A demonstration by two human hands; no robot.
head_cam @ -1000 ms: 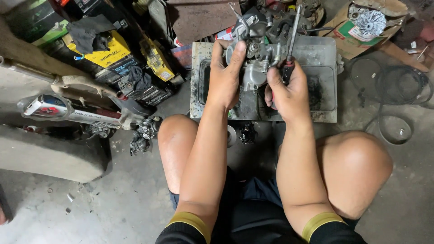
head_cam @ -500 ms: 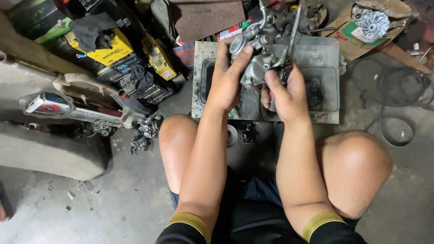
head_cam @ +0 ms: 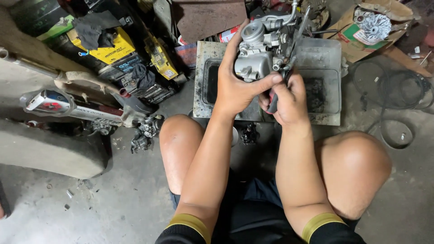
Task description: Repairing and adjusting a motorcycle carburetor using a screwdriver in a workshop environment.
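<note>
A grey metal carburetor (head_cam: 261,50) is held up over a dirty rectangular metal tray (head_cam: 323,58) on the floor. My left hand (head_cam: 236,85) wraps around its left and lower side, thumb stretched across the bottom. My right hand (head_cam: 287,100) sits just below and right of it, closed on a tool with a dark red handle (head_cam: 272,103) whose thin metal shaft (head_cam: 299,28) runs up along the carburetor's right side. Both knees frame the tray.
Several yellow and black batteries (head_cam: 113,49) and a dark rag lie at the upper left. A motorcycle panel (head_cam: 68,106) and small engine parts (head_cam: 144,133) sit left of my knee. Black rubber rings and cables (head_cam: 392,97) lie at right, a cardboard box (head_cam: 370,27) behind them.
The carburetor has been lifted off the tray and turned toward me, its round opening now showing. Both hands rose with it and came closer together.
</note>
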